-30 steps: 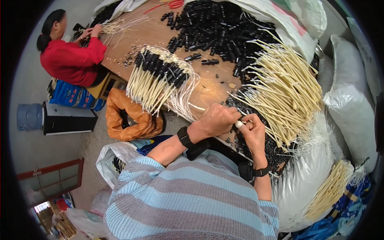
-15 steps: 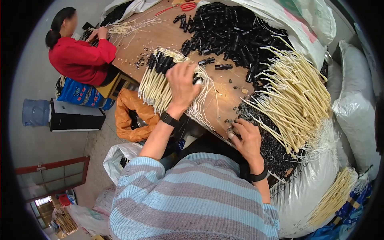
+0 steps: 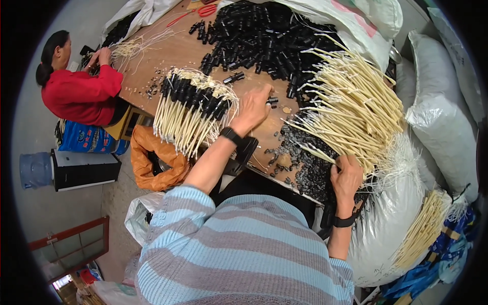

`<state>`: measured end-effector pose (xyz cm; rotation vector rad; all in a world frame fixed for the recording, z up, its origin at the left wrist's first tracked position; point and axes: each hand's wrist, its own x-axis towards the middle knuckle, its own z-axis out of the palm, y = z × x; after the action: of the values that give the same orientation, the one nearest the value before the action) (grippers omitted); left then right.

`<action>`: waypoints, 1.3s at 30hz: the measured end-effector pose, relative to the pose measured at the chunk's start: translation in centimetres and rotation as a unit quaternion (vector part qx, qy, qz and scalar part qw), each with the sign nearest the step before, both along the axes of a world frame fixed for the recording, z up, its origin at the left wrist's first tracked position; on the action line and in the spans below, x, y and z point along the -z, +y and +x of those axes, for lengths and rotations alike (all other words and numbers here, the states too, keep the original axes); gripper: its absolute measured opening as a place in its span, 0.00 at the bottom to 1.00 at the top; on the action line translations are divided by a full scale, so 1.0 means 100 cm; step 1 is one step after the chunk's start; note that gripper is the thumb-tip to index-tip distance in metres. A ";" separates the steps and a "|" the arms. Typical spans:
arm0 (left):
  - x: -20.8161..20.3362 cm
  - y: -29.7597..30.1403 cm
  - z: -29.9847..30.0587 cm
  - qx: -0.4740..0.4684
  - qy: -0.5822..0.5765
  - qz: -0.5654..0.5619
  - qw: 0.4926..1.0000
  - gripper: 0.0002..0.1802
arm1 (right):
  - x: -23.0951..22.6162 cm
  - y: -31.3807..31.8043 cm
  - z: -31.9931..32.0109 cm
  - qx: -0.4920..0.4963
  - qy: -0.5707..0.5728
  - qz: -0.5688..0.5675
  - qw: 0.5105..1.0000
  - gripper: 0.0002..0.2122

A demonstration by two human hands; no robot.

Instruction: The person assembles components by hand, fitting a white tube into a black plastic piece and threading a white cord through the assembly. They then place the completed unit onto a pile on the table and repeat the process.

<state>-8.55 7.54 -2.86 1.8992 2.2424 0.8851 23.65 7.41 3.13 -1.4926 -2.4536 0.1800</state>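
Note:
My left hand (image 3: 252,109) is over the middle of the table with its fingers closed on a black cylindrical connector (image 3: 273,100). Another black connector (image 3: 234,78) lies just beyond it. My right hand (image 3: 347,175) pinches a cream sleeved wire (image 3: 319,154) at the near edge of a big heap of cream sleeved wires (image 3: 356,101). Small black parts (image 3: 310,175) are spread beneath and left of that hand. To the left of my left hand, a row of cream wires fitted with black connectors (image 3: 195,99) overhangs the table's front edge.
A large pile of black connectors (image 3: 254,38) covers the far side of the table (image 3: 152,58). Red scissors (image 3: 206,10) lie at the back. A co-worker in red (image 3: 81,96) works at the left end. White sacks (image 3: 439,112) stand at the right; an orange bag (image 3: 152,168) sits below the table edge.
My left hand has left the row of fitted wires, moved right and taken a black connector. The right hand has gone from the small black parts to a cream wire. The view has shifted.

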 end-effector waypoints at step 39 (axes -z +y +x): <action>-0.064 -0.074 0.067 0.215 -0.129 0.027 0.968 0.18 | -0.029 0.012 -0.036 -0.198 0.232 0.032 0.952 0.32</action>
<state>-1.87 0.19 3.51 2.0376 1.5913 1.0517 20.05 8.60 6.01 -0.7964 -2.3003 0.4641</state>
